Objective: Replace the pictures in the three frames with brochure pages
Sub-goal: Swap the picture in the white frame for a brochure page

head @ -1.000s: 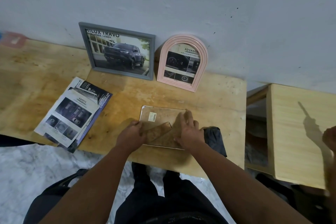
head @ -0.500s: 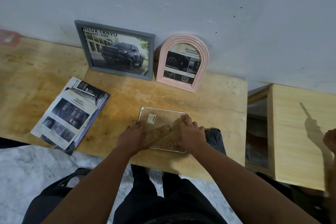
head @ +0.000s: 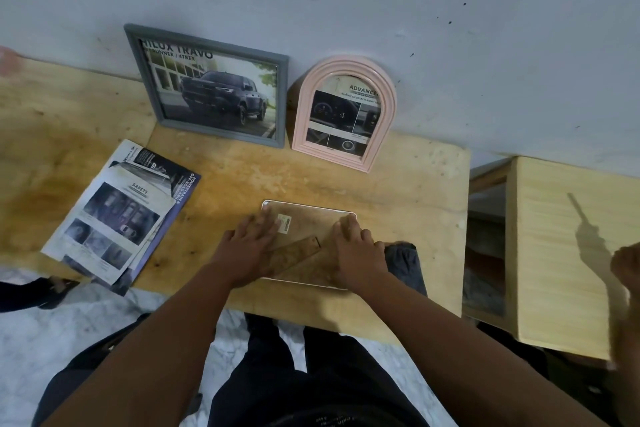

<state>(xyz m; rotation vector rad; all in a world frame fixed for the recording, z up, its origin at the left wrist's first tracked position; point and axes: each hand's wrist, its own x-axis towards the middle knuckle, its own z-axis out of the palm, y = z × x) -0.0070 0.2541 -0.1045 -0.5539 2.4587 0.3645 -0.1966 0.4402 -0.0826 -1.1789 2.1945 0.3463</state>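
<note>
A third frame lies face down on the wooden table, its brown backing and fold-out stand showing. My left hand rests on its left side with fingers spread flat. My right hand presses on its right side. A grey frame with a truck brochure page leans against the wall. Beside it leans a pink arched frame holding another brochure page. Loose brochure pages lie at the left.
A dark cloth lies by my right hand at the table's front edge. A lower wooden cabinet stands to the right. Another person's hand shows at the right edge, and a dark sleeve at the left.
My left hand slid up onto the backing and flattened its fingers near the sticker. My right hand shifted slightly along the frame's right side. The frame stays face down.
</note>
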